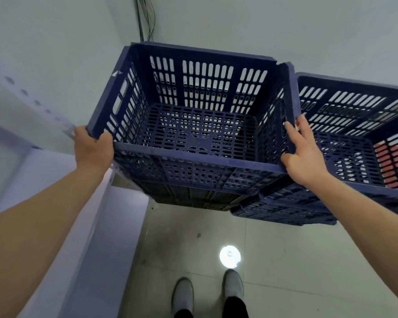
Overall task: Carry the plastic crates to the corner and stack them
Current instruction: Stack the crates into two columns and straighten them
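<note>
I grip the blue crate [193, 125] at its near corners, left hand [93, 149] and right hand [302, 157] clamped on the rim, squaring it atop the corner stack beside another crate [354, 134].

crate [193, 134] atop stack [193, 191], second crate [354, 134] right

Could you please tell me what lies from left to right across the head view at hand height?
White perforated metal shelf post, left hand, dark blue slotted plastic crate, right hand, second dark blue plastic crate.
</note>
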